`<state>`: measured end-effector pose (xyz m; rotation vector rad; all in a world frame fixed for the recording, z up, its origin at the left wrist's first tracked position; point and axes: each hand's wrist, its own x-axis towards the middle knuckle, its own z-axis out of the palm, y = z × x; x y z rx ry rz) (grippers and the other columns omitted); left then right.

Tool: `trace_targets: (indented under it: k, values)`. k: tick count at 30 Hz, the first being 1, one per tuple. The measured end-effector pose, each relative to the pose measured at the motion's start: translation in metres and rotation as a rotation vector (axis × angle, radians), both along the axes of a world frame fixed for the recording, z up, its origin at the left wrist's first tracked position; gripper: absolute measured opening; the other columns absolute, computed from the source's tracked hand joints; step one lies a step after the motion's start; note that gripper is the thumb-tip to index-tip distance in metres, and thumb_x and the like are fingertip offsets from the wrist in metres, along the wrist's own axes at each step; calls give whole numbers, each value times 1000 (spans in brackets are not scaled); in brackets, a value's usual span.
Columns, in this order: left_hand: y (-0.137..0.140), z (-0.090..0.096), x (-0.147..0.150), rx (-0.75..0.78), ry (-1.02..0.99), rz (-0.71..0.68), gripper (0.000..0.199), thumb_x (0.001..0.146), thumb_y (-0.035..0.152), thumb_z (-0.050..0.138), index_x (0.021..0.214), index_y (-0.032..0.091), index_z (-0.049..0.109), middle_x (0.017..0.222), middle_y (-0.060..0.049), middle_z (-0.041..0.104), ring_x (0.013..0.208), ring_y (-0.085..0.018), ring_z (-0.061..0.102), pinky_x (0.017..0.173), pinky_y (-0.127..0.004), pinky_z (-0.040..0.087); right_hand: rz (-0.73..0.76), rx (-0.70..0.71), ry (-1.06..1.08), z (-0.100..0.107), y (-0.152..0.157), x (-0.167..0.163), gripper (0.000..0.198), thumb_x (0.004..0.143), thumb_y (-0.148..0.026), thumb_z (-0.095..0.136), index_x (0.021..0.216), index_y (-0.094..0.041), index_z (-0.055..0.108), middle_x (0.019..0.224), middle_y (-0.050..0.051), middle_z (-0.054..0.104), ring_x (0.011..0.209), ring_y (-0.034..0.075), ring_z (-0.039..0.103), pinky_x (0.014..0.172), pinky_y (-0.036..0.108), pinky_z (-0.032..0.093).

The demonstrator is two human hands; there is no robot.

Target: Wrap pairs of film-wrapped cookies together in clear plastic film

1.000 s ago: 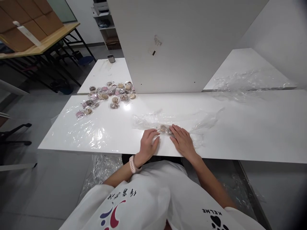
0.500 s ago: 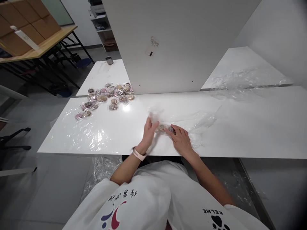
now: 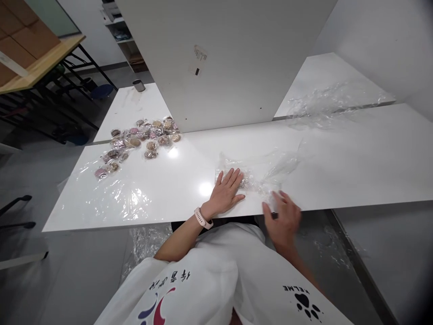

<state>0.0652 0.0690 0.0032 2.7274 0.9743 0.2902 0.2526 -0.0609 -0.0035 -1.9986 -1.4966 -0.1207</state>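
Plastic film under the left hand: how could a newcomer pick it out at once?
On the long white table, before the upright panel, find the left hand with a pale wristband. Crumpled clear film spreads rightward from beneath it. Unlike the other plastic sheets, it has a hand on top.

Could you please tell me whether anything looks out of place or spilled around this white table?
Possibly the crumpled clear plastic below the near edge of the white table, at the person's left: it looks stray, since the film beside the left hand lies on the tabletop. Nothing looks clearly spilled.
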Motion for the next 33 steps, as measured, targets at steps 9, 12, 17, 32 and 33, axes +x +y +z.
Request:
trace_targets:
  k: [9, 12, 17, 32, 33]
  values:
    - [-3, -4, 3, 102, 37, 12, 76, 99, 58, 35, 160, 14, 17, 165, -13, 21, 155, -29, 13, 125, -56, 10, -30, -151, 366, 14, 45, 24, 40, 87, -58, 52, 78, -21, 61, 86, 8, 64, 76, 22, 58, 75, 39, 46]
    - [-3, -4, 3, 119, 24, 14, 74, 99, 56, 39, 157, 14, 24, 164, -15, 26, 154, -30, 18, 124, -56, 14, 108, 55, 580, 29, 94, 5, 28, 87, -49, 55, 82, -21, 61, 87, 6, 67, 78, 20, 60, 75, 35, 48]
    - [3, -7, 2, 78, -50, 36, 43, 99, 40, 48, 134, 16, 55, 139, -15, 60, 141, -30, 44, 122, -58, 22, 618, -43, 496, 33, 135, -35, 19, 89, -38, 57, 80, -23, 65, 91, 5, 70, 90, 21, 62, 91, 40, 47]
    - [11, 11, -46, 38, -260, -6, 49, 95, 25, 56, 141, 24, 42, 141, -12, 53, 137, -28, 45, 114, -55, 39, 979, -386, 222, 23, 113, -18, 65, 86, -55, 67, 143, -30, 52, 147, 8, 53, 137, 27, 45, 115, 52, 34]
    - [15, 10, -48, 11, -249, -21, 52, 95, 28, 57, 144, 25, 40, 142, -11, 53, 136, -27, 45, 114, -53, 40, 991, -373, 249, 23, 112, -18, 63, 86, -53, 67, 143, -29, 53, 145, 8, 55, 137, 27, 46, 116, 52, 34]
